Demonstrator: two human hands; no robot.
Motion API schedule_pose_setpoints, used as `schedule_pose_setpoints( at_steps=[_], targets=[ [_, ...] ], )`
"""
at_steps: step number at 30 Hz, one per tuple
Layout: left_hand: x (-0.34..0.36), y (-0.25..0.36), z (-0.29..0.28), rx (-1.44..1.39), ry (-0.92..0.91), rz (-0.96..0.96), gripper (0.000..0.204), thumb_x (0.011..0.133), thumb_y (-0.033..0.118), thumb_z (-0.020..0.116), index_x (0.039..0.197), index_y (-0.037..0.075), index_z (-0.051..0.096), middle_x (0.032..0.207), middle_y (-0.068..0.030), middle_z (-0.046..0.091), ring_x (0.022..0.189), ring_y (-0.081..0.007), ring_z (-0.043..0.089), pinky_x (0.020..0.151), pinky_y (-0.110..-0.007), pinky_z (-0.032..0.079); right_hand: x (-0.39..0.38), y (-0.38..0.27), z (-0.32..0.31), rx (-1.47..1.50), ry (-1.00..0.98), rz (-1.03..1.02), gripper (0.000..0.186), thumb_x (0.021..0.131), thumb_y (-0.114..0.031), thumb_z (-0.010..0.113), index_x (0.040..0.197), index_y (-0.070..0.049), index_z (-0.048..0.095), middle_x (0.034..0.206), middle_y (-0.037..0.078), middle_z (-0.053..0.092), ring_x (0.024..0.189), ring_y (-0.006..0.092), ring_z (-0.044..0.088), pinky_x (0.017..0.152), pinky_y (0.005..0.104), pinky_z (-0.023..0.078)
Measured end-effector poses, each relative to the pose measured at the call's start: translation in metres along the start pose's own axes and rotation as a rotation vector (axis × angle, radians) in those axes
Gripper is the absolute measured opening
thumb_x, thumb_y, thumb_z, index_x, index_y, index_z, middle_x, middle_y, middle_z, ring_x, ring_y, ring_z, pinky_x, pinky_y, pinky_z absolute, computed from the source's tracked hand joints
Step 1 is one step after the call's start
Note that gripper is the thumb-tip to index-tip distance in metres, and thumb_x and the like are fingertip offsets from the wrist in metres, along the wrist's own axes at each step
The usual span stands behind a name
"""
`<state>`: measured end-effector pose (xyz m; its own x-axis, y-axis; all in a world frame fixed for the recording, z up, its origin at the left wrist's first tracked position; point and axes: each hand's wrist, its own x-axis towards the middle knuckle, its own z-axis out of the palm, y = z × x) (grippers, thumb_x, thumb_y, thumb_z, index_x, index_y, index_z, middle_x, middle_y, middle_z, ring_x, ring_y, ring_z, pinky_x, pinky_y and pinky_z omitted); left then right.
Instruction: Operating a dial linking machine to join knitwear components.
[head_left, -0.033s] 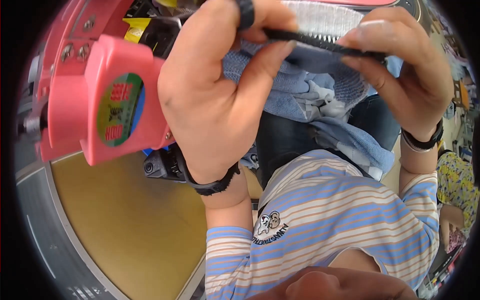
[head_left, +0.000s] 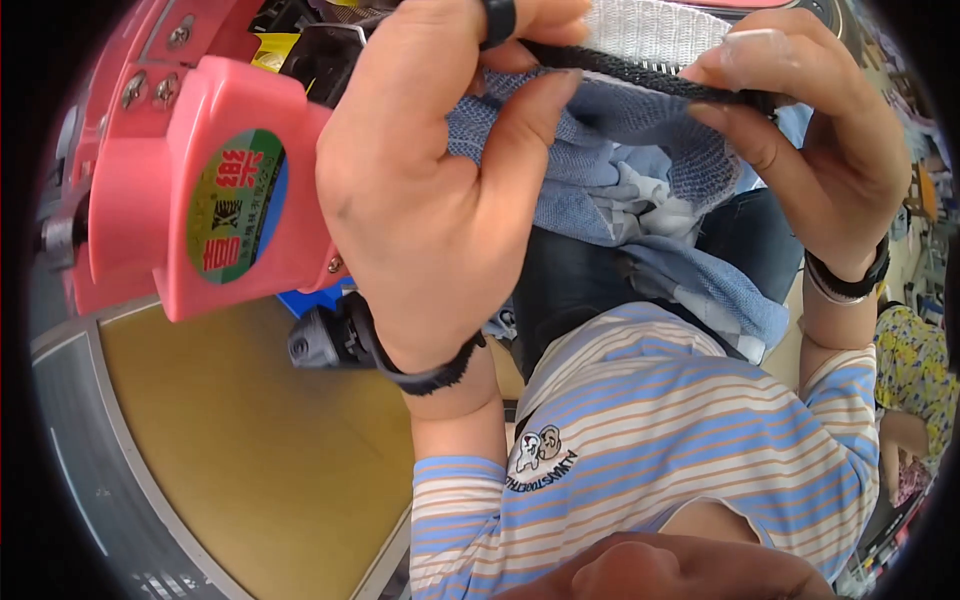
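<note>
Both my hands pinch a black edge of a blue and white knitted fabric (head_left: 655, 20), raised in front of me at the top of the view. My left hand (head_left: 425, 180), with a dark wristband and a black ring, grips the edge's left part between thumb and fingers. At its right end, my right hand (head_left: 810, 130) pinches the edge between thumb and forefinger. The edge is pulled into a line between them. Below, a heap of blue and white knitted cloth (head_left: 620, 190) hangs over my lap. Part of the heap lies behind my left hand.
A pink machine (head_left: 240, 190) with a round coloured label stands close by my left hand. Beneath it is a yellowish tabletop (head_left: 240, 440) with a metal rim. Another person in a floral garment (head_left: 920, 360) is at the far right.
The black edge has dropped very slightly between my hands. The pink machine appears a little higher in the view. Both hands keep their hold.
</note>
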<state>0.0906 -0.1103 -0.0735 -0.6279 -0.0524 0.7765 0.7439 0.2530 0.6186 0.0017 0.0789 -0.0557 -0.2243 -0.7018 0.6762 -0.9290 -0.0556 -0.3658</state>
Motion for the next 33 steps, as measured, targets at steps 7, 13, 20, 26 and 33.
schedule_pose_setpoints(
  at_steps=[7, 13, 20, 26, 33],
  targets=[
    [-0.025, 0.058, -0.007, 1.131, 0.015, 0.243, 0.018, 0.069, -0.012, 0.066, 0.085, -0.007, 0.060, 0.082, -0.0143, 0.061, 0.072, -0.0226, 0.058, 0.062, -0.029, 0.047, 0.007, -0.009, 0.004, -0.015, 0.128, 0.198, 0.022, 0.068, 0.001, 0.072, 0.089, -0.001, 0.064, 0.081, 0.005, 0.063, 0.065, 0.0108, 0.057, 0.056, 0.0219, 0.044],
    [0.046, 0.099, -0.040, 1.417, -0.418, 0.295, 0.013, 0.069, -0.005, 0.066, 0.082, -0.001, 0.064, 0.083, -0.0110, 0.062, 0.075, -0.0242, 0.059, 0.066, -0.031, 0.046, 0.018, -0.022, -0.016, 0.004, 0.068, 0.277, 0.022, 0.069, 0.000, 0.071, 0.090, -0.003, 0.064, 0.081, 0.004, 0.064, 0.066, 0.0112, 0.058, 0.057, 0.0220, 0.044],
    [0.061, 0.094, -0.011, 1.037, -0.848, 0.013, 0.016, 0.070, 0.005, 0.063, 0.079, -0.001, 0.051, 0.080, -0.0132, 0.048, 0.085, -0.0296, 0.050, 0.071, -0.036, 0.043, 0.009, -0.045, -0.012, 0.231, 0.035, 0.452, 0.019, 0.071, 0.002, 0.069, 0.088, 0.000, 0.062, 0.078, 0.003, 0.062, 0.068, 0.0076, 0.058, 0.057, 0.0222, 0.044],
    [0.057, 0.060, -0.014, 0.890, -0.802, -0.137, 0.011, 0.073, 0.002, 0.057, 0.078, -0.005, 0.050, 0.079, -0.0185, 0.050, 0.079, -0.0341, 0.051, 0.069, -0.036, 0.043, 0.002, -0.032, 0.018, 0.147, 0.130, 0.225, 0.019, 0.070, 0.003, 0.068, 0.088, 0.001, 0.061, 0.078, 0.004, 0.062, 0.068, 0.0088, 0.056, 0.056, 0.0235, 0.044],
    [0.056, 0.043, -0.020, 0.982, -0.895, 0.069, 0.011, 0.075, 0.004, 0.056, 0.082, -0.003, 0.054, 0.086, -0.0155, 0.055, 0.086, -0.0309, 0.052, 0.077, -0.035, 0.043, 0.003, -0.044, 0.028, -0.377, 0.099, -0.043, 0.030, 0.064, 0.001, 0.071, 0.093, -0.003, 0.065, 0.080, 0.006, 0.063, 0.066, 0.0207, 0.057, 0.058, 0.0287, 0.046]
  ],
)
